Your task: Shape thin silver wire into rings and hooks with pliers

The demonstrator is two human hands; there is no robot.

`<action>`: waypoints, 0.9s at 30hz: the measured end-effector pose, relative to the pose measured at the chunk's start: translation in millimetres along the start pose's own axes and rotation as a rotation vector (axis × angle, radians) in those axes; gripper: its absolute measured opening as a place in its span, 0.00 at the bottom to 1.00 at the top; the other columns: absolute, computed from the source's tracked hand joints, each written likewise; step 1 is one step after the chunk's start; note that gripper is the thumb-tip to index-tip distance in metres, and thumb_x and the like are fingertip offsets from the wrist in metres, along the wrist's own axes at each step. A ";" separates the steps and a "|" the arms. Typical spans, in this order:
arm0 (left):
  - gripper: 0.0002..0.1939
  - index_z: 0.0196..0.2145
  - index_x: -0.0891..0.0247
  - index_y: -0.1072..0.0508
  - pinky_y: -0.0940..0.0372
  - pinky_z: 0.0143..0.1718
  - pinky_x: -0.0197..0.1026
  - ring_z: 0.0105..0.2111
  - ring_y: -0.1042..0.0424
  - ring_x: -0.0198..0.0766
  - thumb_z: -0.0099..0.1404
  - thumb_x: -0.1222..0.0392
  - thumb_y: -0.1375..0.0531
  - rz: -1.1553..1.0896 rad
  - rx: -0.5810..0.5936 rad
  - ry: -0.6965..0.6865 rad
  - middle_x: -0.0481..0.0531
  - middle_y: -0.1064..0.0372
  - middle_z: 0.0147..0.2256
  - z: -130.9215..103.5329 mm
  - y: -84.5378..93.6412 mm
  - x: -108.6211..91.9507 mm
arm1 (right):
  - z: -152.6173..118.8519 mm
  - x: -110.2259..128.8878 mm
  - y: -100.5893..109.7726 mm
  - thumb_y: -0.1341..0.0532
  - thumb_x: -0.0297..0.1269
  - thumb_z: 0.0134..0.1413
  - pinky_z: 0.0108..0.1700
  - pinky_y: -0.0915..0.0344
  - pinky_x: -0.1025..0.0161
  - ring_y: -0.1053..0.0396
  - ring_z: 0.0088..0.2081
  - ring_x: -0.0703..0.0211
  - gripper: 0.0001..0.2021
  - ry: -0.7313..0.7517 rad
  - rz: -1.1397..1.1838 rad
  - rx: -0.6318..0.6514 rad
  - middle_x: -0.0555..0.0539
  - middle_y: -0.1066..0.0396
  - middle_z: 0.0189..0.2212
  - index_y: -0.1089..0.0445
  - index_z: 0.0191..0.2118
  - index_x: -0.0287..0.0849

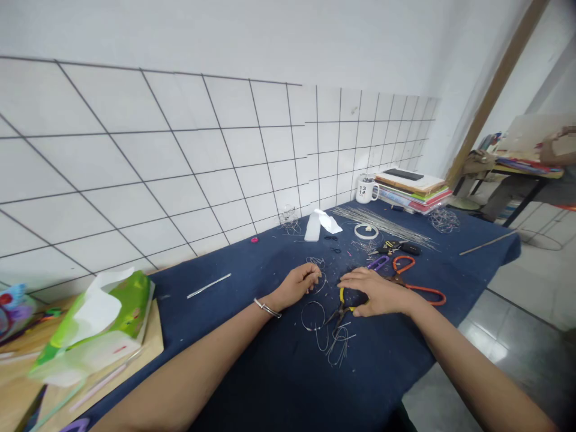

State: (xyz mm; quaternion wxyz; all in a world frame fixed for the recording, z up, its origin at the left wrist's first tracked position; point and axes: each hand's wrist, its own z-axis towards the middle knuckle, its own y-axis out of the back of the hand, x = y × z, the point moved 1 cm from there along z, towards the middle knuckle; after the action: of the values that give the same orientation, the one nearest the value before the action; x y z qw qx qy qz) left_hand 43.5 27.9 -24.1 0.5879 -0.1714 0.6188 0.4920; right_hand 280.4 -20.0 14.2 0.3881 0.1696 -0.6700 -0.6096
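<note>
My left hand point(303, 284) is closed in a pinch on a thin wire point(324, 282), which curves out beside the fingertips. My right hand point(377, 292) curls over the spread yellow handles of small pliers point(341, 308), fingers on one handle and thumb by the other. The dark jaws point toward me, low over the cloth. Below my left hand lies a wire ring point(314, 317), next to a loose bundle of bent wires point(339, 347). Purple-handled scissors point(378, 263) and orange-handled cutters point(434, 295) rest beyond my right hand, partly hidden by it.
Dark blue cloth point(252, 372) covers the table along a tiled wall. Straight wires point(387, 225), a white tape roll point(366, 231), a mug point(366, 189) and stacked books point(411, 191) lie farther back. A green tissue pack point(135, 300) sits left. Another person point(558, 150) is at far right.
</note>
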 end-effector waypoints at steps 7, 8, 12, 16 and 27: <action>0.10 0.31 0.65 0.37 0.41 0.24 0.32 0.23 0.40 0.28 0.63 0.57 0.52 0.104 -0.063 -0.060 0.47 0.39 0.27 -0.2 -1.4 -5.8 | 4.4 27.1 -13.5 0.44 0.42 0.46 0.46 0.48 0.53 0.43 0.42 0.50 0.17 -0.087 -0.301 -0.115 0.40 0.38 0.37 0.33 0.41 0.39; 0.10 0.31 0.65 0.37 0.41 0.25 0.32 0.23 0.40 0.28 0.63 0.58 0.53 0.119 -0.072 -0.068 0.47 0.39 0.27 -0.1 -1.0 -6.4 | 5.3 29.9 -15.3 0.45 0.41 0.47 0.46 0.48 0.53 0.43 0.41 0.50 0.15 -0.093 -0.338 -0.111 0.40 0.38 0.36 0.33 0.38 0.37; 0.10 0.31 0.65 0.38 0.41 0.27 0.33 0.24 0.40 0.29 0.64 0.59 0.54 0.168 -0.093 -0.075 0.48 0.39 0.28 0.8 1.3 -6.8 | 7.5 35.3 -18.9 0.49 0.36 0.49 0.44 0.46 0.55 0.43 0.39 0.51 0.12 -0.082 -0.417 -0.094 0.39 0.38 0.34 0.34 0.37 0.36; 0.10 0.31 0.65 0.37 0.41 0.28 0.34 0.25 0.41 0.30 0.64 0.59 0.55 0.191 -0.092 -0.075 0.48 0.39 0.28 1.6 2.9 -6.0 | 2.7 30.1 -18.4 0.50 0.34 0.51 0.43 0.45 0.56 0.41 0.38 0.53 0.10 -0.101 -0.409 -0.115 0.40 0.38 0.32 0.35 0.36 0.38; 0.09 0.31 0.64 0.37 0.42 0.28 0.33 0.26 0.40 0.31 0.64 0.60 0.55 0.218 -0.010 -0.111 0.49 0.39 0.28 -1.1 2.7 -5.6 | 23.3 3.5 6.0 0.43 0.42 0.49 0.38 0.42 0.63 0.36 0.35 0.59 0.13 -0.334 0.193 -0.492 0.47 0.34 0.35 0.36 0.41 0.44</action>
State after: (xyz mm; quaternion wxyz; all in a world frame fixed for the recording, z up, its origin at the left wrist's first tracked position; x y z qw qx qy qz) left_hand 42.1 26.2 -18.1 0.5635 -0.0786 0.5977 0.5648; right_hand 262.7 -5.3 22.0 0.3584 -0.0963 -0.5700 -0.7331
